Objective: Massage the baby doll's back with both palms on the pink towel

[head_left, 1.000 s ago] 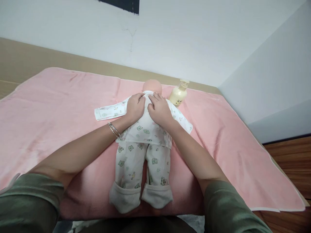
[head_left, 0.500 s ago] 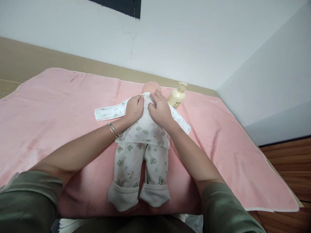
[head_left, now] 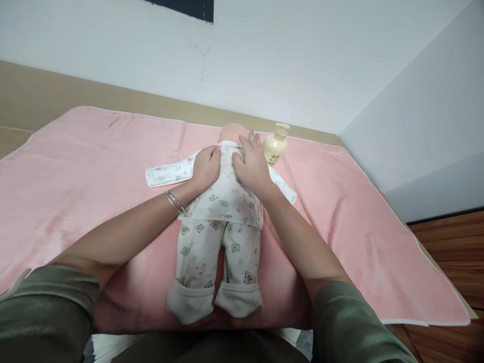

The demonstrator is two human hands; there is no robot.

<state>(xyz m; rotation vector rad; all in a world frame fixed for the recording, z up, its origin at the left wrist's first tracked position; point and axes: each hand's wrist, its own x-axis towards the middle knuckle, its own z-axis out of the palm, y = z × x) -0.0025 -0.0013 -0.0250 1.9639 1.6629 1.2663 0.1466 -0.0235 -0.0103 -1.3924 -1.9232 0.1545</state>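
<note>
A baby doll (head_left: pixel 227 199) lies on a pink cloth, its bald head (head_left: pixel 232 132) away from me, dressed in a white printed top and trousers (head_left: pixel 198 252). Its sleeves stretch out to both sides, and the trouser ends are folded into cuffs. At the doll's left-side shoulder, my left hand (head_left: pixel 206 167) is closed, fingers curled round the upper side and mostly hidden. My right hand (head_left: pixel 253 164) rests by the other shoulder, thumb on the top and fingers spread and raised near the head.
A cream pump bottle (head_left: pixel 275 146) stands just right of the doll's head. The pink cloth (head_left: pixel 94 166) covers a pale wooden surface (head_left: pixel 56 80) that meets a white wall (head_left: pixel 283 65). Brown wooden furniture (head_left: pixel 449 257) is at the right.
My right hand's fingers have lifted and spread, with the hand shifting slightly outward. My left hand stays at the shoulder. The view has shifted slightly.
</note>
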